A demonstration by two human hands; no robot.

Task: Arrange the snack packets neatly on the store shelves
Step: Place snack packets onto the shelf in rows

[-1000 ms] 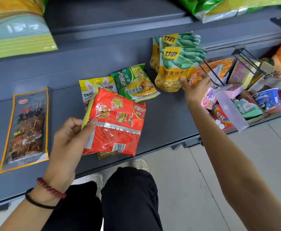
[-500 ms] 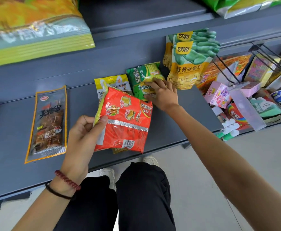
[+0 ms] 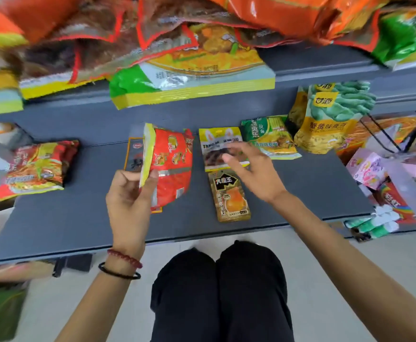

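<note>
Where the flat grey metal shelf (image 3: 66,225) spans the middle of the frame, snack packets lie on it below a higher shelf of large orange, green and yellow foil bags (image 3: 192,70). These bags are motion-blurred and cut off by the top edge.

At centre frame, a red crinkly plastic snack packet with a yellow side seam (image 3: 175,164) is held above the grey shelf. Its long axis runs top to bottom of the frame with a slight lean, printed face to the camera, barcode end lowest. The left hand (image 3: 128,201), just below and left of it, pinches the yellow seam between thumb and curled fingers, so most of the packet stands above and right of the fingertips.

The right hand (image 3: 251,171), right of centre, has its fingers spread and loosely bent and holds nothing. Blur hides whether it touches the yellow rabbit-eared plastic packet (image 3: 217,141) under its fingertips.

A green-and-yellow pouch (image 3: 325,119) stands at upper right, and a red-and-yellow noodle packet (image 3: 36,166) lies at far left. A green noodle packet (image 3: 268,134) lies beside the pouch, and a small brown-gold packet (image 3: 230,198) lies lengthwise below the yellow one. Behind the red packet only a sliver of an orange-edged clear packet (image 3: 133,156) shows.
</note>
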